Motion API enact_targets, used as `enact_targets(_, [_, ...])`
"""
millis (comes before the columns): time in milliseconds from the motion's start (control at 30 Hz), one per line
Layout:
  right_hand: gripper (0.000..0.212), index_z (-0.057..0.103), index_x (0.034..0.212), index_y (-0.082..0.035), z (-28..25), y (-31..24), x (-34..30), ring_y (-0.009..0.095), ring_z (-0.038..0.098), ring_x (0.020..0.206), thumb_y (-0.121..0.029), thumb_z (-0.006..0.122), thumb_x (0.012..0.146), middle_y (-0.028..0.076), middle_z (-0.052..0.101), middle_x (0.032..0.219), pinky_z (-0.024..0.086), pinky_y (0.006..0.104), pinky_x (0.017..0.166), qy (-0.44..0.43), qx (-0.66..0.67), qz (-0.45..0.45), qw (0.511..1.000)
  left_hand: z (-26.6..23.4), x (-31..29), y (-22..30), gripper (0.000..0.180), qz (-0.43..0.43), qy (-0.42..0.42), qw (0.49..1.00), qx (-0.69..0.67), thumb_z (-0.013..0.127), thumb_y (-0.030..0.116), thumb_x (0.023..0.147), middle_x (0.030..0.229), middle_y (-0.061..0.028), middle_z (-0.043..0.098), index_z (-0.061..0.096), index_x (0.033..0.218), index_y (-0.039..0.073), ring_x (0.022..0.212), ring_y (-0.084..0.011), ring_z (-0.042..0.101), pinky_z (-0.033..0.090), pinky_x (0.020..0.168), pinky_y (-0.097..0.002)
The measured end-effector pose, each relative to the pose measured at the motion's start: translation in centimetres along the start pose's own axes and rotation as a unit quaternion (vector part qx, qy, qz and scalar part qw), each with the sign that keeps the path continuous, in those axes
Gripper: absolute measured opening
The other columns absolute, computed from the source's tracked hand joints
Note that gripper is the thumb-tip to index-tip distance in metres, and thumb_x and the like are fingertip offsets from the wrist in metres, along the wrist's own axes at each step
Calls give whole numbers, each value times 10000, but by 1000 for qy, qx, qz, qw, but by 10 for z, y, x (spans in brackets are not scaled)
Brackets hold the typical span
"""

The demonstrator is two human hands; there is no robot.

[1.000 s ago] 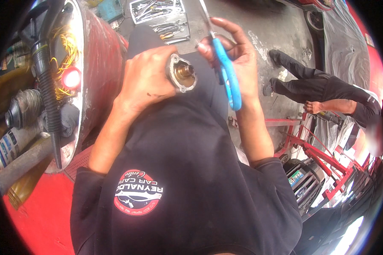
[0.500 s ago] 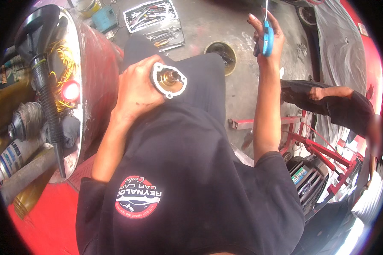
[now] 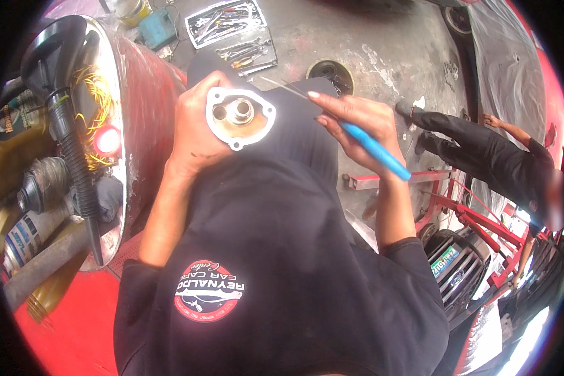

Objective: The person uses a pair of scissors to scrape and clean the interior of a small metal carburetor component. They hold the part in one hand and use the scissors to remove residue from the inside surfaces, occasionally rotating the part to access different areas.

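My left hand is closed around a metal housing. Its pale flange faces up, has rounded ears with bolt holes, and frames a brownish cavity with a round post inside. Just right of it, my right hand grips a slim tool with a blue handle. The tool's thin metal end points up and left, past the flange's upper right side and apart from it. Blur hides the exact shape of that tip. Both hands are above my lap, over dark trousers.
At left stands a red drum whose top holds a black funnel, yellow wire and bottles. Ahead on the floor are a tool tray and a round basin. A person stands at right near a red metal frame.
My right hand has come down and left with the blue-handled tool, which now slants toward the housing. The housing has turned so more of its cavity shows. The person at right has shifted.
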State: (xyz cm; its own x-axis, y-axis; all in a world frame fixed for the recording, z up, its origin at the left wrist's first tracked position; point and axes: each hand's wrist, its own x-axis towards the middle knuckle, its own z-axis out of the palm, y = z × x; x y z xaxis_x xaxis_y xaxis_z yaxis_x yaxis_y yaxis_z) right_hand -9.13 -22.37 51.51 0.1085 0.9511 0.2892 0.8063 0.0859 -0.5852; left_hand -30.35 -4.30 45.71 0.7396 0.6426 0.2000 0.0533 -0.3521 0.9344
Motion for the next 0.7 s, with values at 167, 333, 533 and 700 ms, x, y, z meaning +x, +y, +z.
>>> enact_targets(167, [453, 799, 1171, -113, -10, -14, -10, 213, 648, 655, 6, 822, 735, 66, 695, 782, 509, 342, 601, -20, -6, -32, 999, 1, 7, -3, 467, 64, 7, 998, 2, 934, 244, 659, 731, -70, 582, 528, 810, 72, 647, -205, 577, 470, 623, -322])
enact_targets(333, [480, 826, 1109, -172, -10, -21, -5, 201, 603, 658, -21, 864, 654, 31, 650, 773, 480, 332, 591, 15, -54, -52, 997, -4, 7, 2, 366, 90, -23, 996, 0, 848, 123, 714, 752, -55, 569, 500, 817, 70, 704, -164, 594, 572, 859, -375])
enact_targets(533, [493, 818, 1161, -232, -1, -19, -2, 201, 566, 664, -100, 830, 687, 10, 652, 782, 456, 343, 582, 50, -53, -68, 995, 1, 5, -1, 292, 82, -45, 990, -105, 819, 68, 734, 760, -47, 644, 537, 806, 77, 710, -149, 654, 598, 882, -413])
enact_targets(700, [517, 820, 1155, -217, 3, -20, 2, 204, 580, 674, -62, 820, 662, 13, 654, 786, 470, 348, 596, 49, -5, -60, 997, 6, 5, -1, 297, 92, -54, 985, -137, 841, 82, 766, 766, -46, 647, 548, 820, 77, 717, -155, 660, 602, 892, -439])
